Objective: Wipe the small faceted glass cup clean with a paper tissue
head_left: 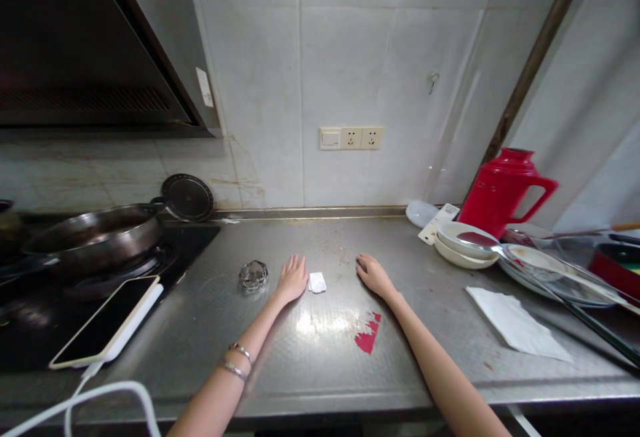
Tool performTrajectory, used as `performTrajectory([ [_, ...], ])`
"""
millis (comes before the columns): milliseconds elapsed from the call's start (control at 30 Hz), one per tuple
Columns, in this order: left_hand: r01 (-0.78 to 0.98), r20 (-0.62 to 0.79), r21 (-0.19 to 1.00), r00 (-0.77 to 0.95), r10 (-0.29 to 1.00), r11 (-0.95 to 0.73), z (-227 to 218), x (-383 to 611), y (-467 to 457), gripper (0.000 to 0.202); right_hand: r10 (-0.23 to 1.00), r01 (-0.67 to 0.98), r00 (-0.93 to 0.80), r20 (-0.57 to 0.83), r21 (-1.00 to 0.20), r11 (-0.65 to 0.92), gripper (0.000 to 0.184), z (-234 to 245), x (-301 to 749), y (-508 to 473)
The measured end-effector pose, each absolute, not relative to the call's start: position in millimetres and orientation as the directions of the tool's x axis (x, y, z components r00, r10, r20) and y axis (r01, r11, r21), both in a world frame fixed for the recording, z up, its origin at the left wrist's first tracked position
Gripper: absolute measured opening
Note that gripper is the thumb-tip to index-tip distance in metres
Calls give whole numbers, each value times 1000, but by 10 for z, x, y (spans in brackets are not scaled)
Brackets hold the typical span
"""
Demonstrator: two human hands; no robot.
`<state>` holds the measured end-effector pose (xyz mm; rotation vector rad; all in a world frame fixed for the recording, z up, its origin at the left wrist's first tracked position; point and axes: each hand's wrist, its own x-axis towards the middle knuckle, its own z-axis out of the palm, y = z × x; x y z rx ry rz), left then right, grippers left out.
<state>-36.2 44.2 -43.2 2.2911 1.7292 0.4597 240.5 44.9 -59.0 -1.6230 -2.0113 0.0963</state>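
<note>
My left hand (293, 280) lies flat on the steel counter (320, 377), fingers stretched toward the wall. Just to its right is a small folded white paper (317, 282), close to the fingers. A clear faceted glass ashtray (253, 276) stands to the left of this hand. My right hand (375, 276) rests on the counter with its fingers curled inward. Something small and dark shows under these fingers; I cannot make out what it is. A torn red scrap of paper (367, 336) lies between my forearms, nearer the front edge.
A stove with a steel pan (100, 240) and a phone on a white power bank (107, 320) are at left. On the right are stacked bowls (465, 257), plates (555, 270), a red thermos jug (503, 190) and a white tissue (517, 324). Sockets (351, 138) sit on the wall.
</note>
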Motion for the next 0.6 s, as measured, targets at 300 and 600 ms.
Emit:
performTrajectory([
  [300, 673, 210, 463, 549, 809, -577, -173, -391, 279, 45, 923, 887, -130, 361, -374, 271, 36, -590, 2418, 456],
  [600, 582, 117, 509, 683, 721, -634, -45, -441, 202, 34, 928, 880, -125, 351, -392, 267, 36, -587, 2421, 464],
])
